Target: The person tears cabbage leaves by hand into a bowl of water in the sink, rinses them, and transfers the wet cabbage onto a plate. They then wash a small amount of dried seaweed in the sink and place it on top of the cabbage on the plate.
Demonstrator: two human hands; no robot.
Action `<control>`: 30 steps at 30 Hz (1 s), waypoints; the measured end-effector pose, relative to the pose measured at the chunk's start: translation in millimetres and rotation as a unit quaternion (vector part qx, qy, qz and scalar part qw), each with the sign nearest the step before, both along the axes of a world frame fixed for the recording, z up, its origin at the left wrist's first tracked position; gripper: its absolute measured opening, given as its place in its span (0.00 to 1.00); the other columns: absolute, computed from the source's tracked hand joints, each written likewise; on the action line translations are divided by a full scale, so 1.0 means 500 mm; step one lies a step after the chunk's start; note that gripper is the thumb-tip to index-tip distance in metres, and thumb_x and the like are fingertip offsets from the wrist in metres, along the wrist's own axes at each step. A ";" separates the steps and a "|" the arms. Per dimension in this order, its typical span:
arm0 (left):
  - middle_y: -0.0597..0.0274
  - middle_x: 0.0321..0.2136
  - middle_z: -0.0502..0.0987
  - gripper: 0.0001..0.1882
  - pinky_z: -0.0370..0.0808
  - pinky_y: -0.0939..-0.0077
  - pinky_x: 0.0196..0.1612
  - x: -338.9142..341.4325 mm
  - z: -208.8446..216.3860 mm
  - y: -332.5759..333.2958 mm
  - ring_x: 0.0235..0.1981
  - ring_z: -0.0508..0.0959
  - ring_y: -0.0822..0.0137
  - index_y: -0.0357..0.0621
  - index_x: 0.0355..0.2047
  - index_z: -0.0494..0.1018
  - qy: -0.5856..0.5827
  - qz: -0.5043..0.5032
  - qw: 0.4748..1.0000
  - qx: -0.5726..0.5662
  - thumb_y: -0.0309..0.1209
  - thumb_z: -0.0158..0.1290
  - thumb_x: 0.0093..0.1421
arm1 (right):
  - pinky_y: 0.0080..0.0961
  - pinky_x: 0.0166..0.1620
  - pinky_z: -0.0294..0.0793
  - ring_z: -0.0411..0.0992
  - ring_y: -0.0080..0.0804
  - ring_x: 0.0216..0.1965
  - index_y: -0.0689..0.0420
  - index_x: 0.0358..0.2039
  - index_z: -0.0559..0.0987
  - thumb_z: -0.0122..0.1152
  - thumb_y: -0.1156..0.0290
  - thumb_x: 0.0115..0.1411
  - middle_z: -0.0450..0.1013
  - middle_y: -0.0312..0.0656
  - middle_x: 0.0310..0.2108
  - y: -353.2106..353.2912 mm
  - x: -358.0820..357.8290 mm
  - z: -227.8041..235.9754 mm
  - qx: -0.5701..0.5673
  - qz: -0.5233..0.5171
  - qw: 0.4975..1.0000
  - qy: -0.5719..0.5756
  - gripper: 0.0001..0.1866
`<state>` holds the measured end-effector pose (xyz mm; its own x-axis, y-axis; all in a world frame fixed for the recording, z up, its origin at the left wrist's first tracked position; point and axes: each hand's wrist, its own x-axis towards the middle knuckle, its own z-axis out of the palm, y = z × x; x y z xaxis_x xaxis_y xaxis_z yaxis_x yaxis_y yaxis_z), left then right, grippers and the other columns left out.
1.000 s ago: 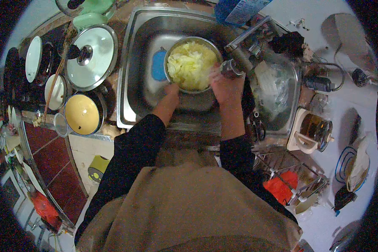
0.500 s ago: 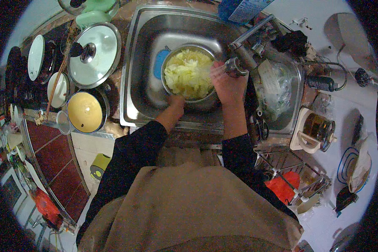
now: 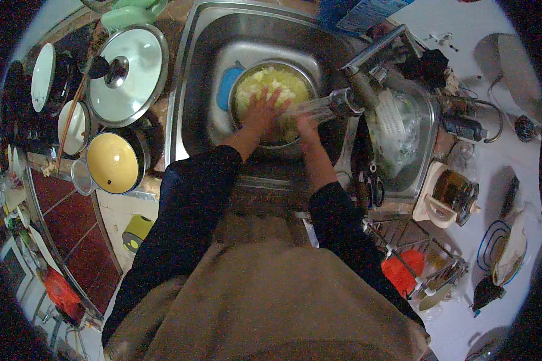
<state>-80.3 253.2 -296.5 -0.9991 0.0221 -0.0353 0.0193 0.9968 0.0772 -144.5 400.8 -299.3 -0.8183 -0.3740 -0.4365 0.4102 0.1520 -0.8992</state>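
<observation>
A round metal bowl (image 3: pixel 311 81) stands in the steel sink, holding pale yellow-green shredded vegetable, like cabbage (image 3: pixel 274 77), in water. My left hand (image 3: pixel 264 113) lies over the shreds with its fingers spread, palm down. At the bowl's right side is my right hand (image 3: pixel 309 127), close to the rim; its fingers are blurred behind running water, so their grip cannot be made out. From the faucet (image 3: pixel 346 102), a clear stream (image 3: pixel 313 109) slants left into the bowl.
The steel sink (image 3: pixel 180 66) has a right basin with a white plastic basket (image 3: pixel 391 117) and clear bags. Scissors (image 3: pixel 376 189) lie by the divider. Left are a glass lid (image 3: pixel 132 75) and a yellow-lined pot (image 3: pixel 111 162). A glass teapot (image 3: pixel 454 189) stands at right.
My left hand has moved from the bowl's near rim onto the shreds, fingers spreading. My right hand has drawn down and left from beside the faucet. The shreds now sit lower and flatter.
</observation>
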 end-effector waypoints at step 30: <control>0.55 0.58 0.45 0.26 0.36 0.41 0.55 0.011 -0.027 -0.072 0.59 0.42 0.50 0.62 0.55 0.54 -0.073 -0.020 0.991 0.110 0.37 0.40 0.53 | 0.46 0.58 0.35 0.36 0.52 0.60 0.42 0.58 0.46 0.49 0.61 0.50 0.40 0.49 0.59 -0.112 0.092 0.073 0.483 0.307 0.788 0.225 0.36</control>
<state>-74.7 217.2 -309.8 -0.9818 0.0849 -0.1701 0.0309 0.9542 0.2977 -98.6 344.7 -262.8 -0.7652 -0.4306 -0.4786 -0.3351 0.9011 -0.2750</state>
